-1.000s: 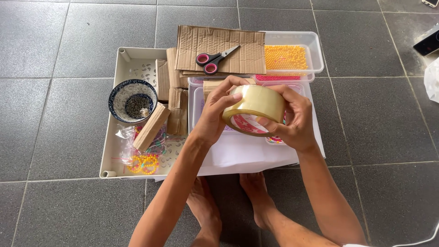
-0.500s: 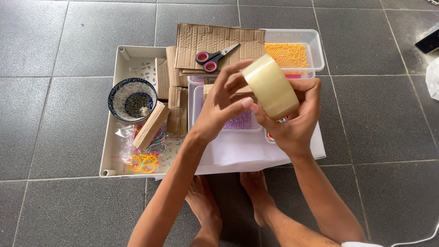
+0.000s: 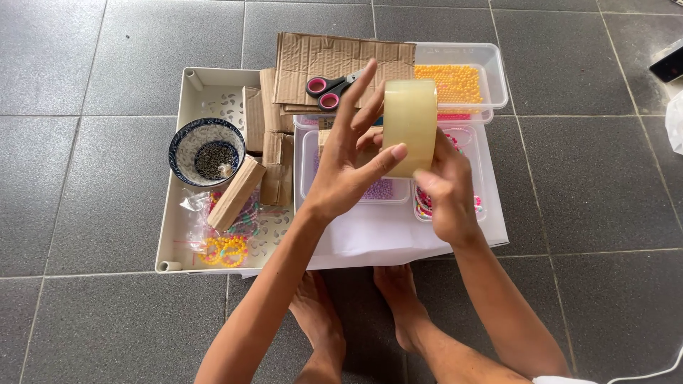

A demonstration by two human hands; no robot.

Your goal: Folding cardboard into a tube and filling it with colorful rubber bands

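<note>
Floor (image 3: 92, 142): large dark grey speckled tiles, pale grout lines. Even daylight, soft shadows. White cable (image 3: 651, 373) at bottom right corner. No walls or furniture visible.

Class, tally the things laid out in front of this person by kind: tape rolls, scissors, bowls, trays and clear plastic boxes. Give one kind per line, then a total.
Tape roll, held in both hands: 1
Scissors: 1
Bowl: 1
Tray: 1
Clear plastic boxes: 4 (orange beads, one under it, purple beads, mixed beads)
Total: 8
</note>
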